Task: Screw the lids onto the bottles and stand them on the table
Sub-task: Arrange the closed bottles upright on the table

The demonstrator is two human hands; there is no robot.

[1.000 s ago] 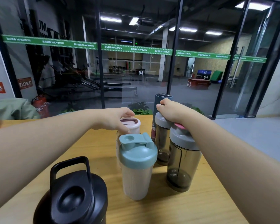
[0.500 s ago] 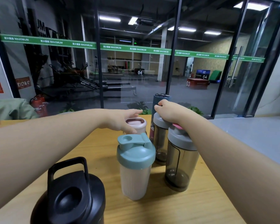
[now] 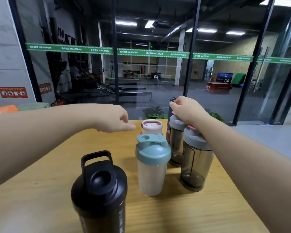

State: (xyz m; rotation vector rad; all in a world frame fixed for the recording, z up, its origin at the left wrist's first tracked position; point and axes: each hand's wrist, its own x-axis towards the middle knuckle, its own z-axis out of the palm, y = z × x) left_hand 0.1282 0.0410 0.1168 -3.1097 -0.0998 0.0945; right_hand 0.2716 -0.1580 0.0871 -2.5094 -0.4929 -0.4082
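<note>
On the wooden table [image 3: 40, 190] six bottles are standing upright with their lids on. The left hand [image 3: 115, 120] is hovering just left of the pink-lidded bottle [image 3: 151, 126], apart from it, its fingers loosely curled and gripping nothing, the thumb pointing toward that lid. The right hand [image 3: 186, 110] is reaching over the far cluster, its fingers bending down onto the top of the tall dark bottle [image 3: 172, 102] at the back edge of the table; whether they are pinching its cap or only touching it is not clear, because the hand is hiding most of it. Under the right wrist a smoky bottle with a grey lid [image 3: 176, 142] is standing, and just in front of that another smoky bottle [image 3: 197, 163] is sitting beneath the forearm, a pink tab showing on its grey lid. The white bottle with the teal lid [image 3: 152, 165] is standing in front of the pink-lidded one, between both arms. The black bottle [image 3: 99, 190] with its loop handle is standing nearest the camera, well apart from either hand.
</note>
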